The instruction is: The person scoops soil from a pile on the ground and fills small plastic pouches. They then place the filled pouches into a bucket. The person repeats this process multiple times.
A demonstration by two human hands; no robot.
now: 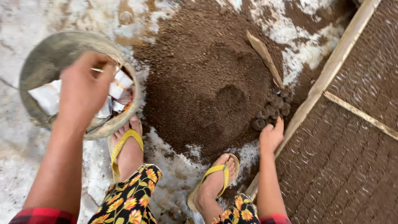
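floor: pale rough concrete (pixel 16 37), loose brown soil heap (pixel 207 83)
hidden: left hand (pixel 85 89) covers part of round dusty basin (pixel 45 54); grip on white packets (pixel 47 97) unclear
right hand (pixel 271 137): fingers curled loosely, empty, beside small dark soil balls (pixel 273 108)
right edge: wood-framed tray (pixel 331 70), ridged surface, cut off

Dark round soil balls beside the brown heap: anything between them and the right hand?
Nothing visible. The right hand hovers just below the dark round soil balls; only bare brown soil heap lies between. The pale wooden frame runs alongside, right.
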